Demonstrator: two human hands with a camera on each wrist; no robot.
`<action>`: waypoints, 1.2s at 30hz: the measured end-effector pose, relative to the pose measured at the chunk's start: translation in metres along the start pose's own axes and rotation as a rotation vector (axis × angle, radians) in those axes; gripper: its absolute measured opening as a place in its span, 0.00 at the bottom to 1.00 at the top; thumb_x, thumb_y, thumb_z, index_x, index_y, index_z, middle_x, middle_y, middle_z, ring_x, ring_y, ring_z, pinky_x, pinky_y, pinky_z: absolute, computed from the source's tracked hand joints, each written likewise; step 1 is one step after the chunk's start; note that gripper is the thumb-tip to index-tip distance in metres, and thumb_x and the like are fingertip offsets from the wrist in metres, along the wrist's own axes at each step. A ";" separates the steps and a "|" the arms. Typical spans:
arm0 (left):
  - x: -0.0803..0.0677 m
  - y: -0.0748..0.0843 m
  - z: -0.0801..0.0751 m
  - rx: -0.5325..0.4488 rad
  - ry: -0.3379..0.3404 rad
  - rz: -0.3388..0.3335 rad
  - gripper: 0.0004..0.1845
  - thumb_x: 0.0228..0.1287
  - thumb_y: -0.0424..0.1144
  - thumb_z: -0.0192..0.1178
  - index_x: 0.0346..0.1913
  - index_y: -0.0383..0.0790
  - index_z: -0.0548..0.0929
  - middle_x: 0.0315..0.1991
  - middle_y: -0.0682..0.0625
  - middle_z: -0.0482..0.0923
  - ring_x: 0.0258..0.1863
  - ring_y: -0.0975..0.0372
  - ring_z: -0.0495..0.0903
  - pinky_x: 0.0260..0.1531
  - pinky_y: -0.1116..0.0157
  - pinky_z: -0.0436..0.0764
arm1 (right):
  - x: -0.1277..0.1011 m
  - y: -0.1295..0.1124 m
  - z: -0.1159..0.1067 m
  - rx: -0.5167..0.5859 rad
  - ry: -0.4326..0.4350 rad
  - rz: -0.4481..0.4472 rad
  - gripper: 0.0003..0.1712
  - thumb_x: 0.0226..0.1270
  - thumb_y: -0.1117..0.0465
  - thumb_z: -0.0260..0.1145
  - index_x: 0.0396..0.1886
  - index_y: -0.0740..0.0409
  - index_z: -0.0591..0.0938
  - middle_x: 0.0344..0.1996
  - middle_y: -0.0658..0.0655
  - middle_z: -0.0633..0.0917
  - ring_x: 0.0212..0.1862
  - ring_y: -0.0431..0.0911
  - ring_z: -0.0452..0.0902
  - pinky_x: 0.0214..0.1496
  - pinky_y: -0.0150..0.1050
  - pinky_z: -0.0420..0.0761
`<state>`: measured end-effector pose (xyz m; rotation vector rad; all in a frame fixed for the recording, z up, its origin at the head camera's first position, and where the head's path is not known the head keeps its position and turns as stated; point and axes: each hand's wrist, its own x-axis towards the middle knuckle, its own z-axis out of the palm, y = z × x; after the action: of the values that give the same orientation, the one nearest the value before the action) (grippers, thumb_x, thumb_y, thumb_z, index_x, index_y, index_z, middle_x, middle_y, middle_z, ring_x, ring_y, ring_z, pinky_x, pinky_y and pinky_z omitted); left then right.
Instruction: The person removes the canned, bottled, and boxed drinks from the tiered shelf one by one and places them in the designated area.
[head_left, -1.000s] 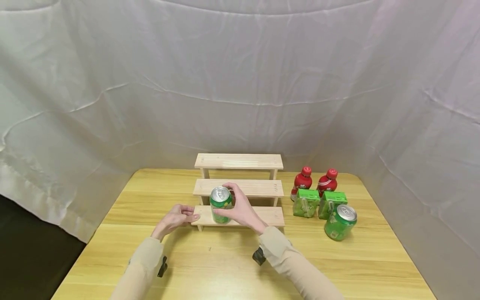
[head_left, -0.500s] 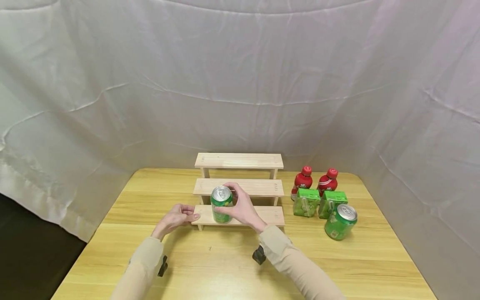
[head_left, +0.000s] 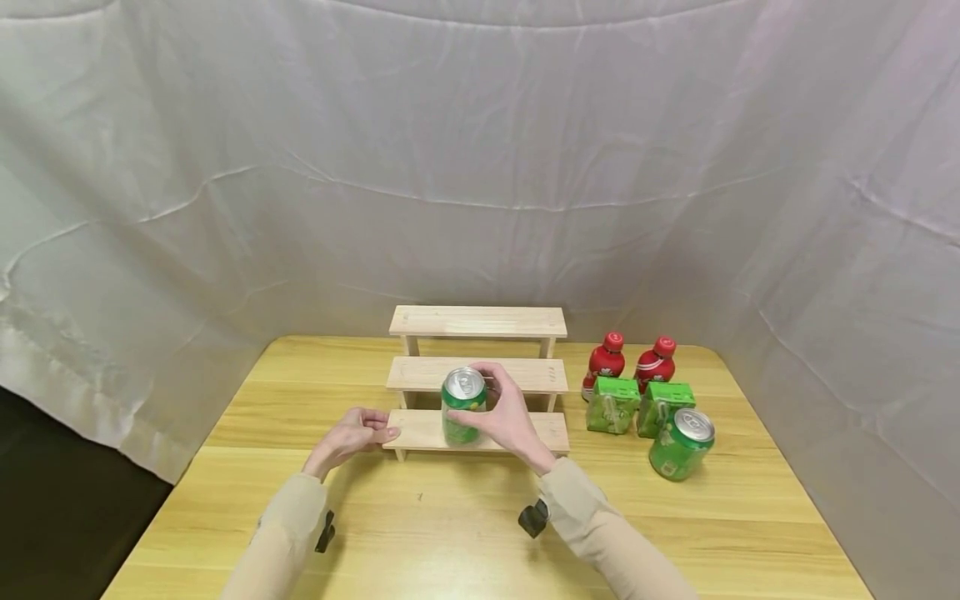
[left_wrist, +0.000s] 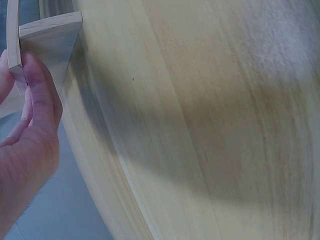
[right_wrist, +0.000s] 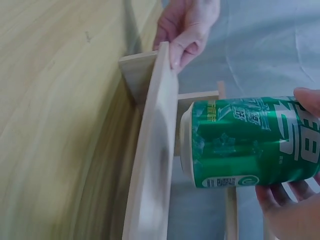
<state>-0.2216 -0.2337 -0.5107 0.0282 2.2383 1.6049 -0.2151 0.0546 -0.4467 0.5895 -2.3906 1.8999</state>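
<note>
My right hand (head_left: 504, 414) grips a green soda can (head_left: 462, 403) upright over the lowest step of a three-step wooden shelf (head_left: 420, 430). In the right wrist view the can (right_wrist: 250, 142) has its base right at the step's board (right_wrist: 155, 165); whether it touches is unclear. My left hand (head_left: 358, 432) holds the left end of that lowest step, fingers (right_wrist: 187, 30) curled over the board's end. The left wrist view shows those fingers (left_wrist: 37, 100) against the board end (left_wrist: 50, 40).
Right of the shelf stand two red bottles (head_left: 604, 362), two green cartons (head_left: 612, 406) and a second green can (head_left: 681, 446). The wooden table (head_left: 450, 533) is backed and flanked by white cloth (head_left: 480, 167). The shelf's upper two steps (head_left: 477, 321) carry nothing.
My right hand has carried the can a short way to the right along the lowest step. The left hand has stayed at the shelf's left end.
</note>
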 end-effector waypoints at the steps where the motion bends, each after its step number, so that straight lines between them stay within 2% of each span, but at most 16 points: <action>1: 0.000 0.000 0.000 0.001 0.000 -0.002 0.30 0.68 0.35 0.64 0.62 0.15 0.67 0.50 0.36 0.78 0.41 0.61 0.80 0.50 0.59 0.84 | -0.002 -0.001 -0.003 0.004 0.012 0.000 0.39 0.51 0.65 0.80 0.63 0.57 0.73 0.58 0.59 0.80 0.60 0.53 0.77 0.67 0.53 0.76; 12: -0.002 0.000 -0.002 0.011 -0.005 -0.002 0.32 0.69 0.36 0.63 0.64 0.14 0.65 0.53 0.32 0.76 0.43 0.59 0.80 0.52 0.55 0.84 | -0.020 -0.001 -0.037 0.026 0.175 0.027 0.41 0.47 0.68 0.81 0.62 0.58 0.73 0.56 0.60 0.81 0.56 0.48 0.77 0.63 0.46 0.77; 19: 0.000 0.000 -0.001 0.008 0.007 -0.011 0.31 0.68 0.36 0.64 0.63 0.15 0.66 0.52 0.33 0.77 0.43 0.59 0.80 0.51 0.58 0.84 | -0.032 0.002 -0.069 -0.031 0.277 0.051 0.42 0.45 0.71 0.81 0.62 0.62 0.72 0.57 0.61 0.80 0.53 0.40 0.75 0.63 0.38 0.76; 23: 0.000 0.001 0.000 -0.004 -0.003 -0.009 0.31 0.67 0.36 0.64 0.62 0.15 0.67 0.50 0.35 0.78 0.41 0.60 0.80 0.50 0.58 0.84 | -0.040 0.006 -0.090 -0.055 0.320 0.077 0.41 0.46 0.71 0.81 0.62 0.64 0.71 0.55 0.61 0.79 0.52 0.36 0.74 0.62 0.29 0.74; 28: 0.001 0.002 -0.001 -0.028 -0.014 -0.005 0.28 0.67 0.34 0.64 0.61 0.16 0.68 0.45 0.42 0.79 0.38 0.63 0.80 0.48 0.61 0.84 | -0.052 0.010 -0.112 -0.054 0.365 0.107 0.42 0.48 0.71 0.80 0.63 0.64 0.70 0.57 0.58 0.77 0.52 0.34 0.72 0.57 0.20 0.72; 31: 0.001 0.003 -0.001 -0.047 -0.023 -0.006 0.27 0.68 0.33 0.64 0.60 0.16 0.69 0.43 0.45 0.79 0.37 0.64 0.79 0.47 0.61 0.84 | -0.058 0.013 -0.122 -0.068 0.399 0.130 0.42 0.49 0.71 0.79 0.63 0.64 0.69 0.57 0.55 0.76 0.52 0.34 0.72 0.55 0.17 0.71; 36: 0.002 0.001 -0.001 -0.049 -0.032 0.001 0.27 0.68 0.33 0.63 0.60 0.16 0.69 0.43 0.45 0.81 0.37 0.65 0.80 0.47 0.61 0.85 | -0.066 0.021 -0.136 -0.101 0.430 0.179 0.42 0.51 0.69 0.79 0.64 0.63 0.68 0.57 0.51 0.74 0.53 0.34 0.70 0.57 0.16 0.70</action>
<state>-0.2235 -0.2336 -0.5097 0.0407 2.1750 1.6471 -0.1885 0.2054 -0.4491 -0.0431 -2.2924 1.7306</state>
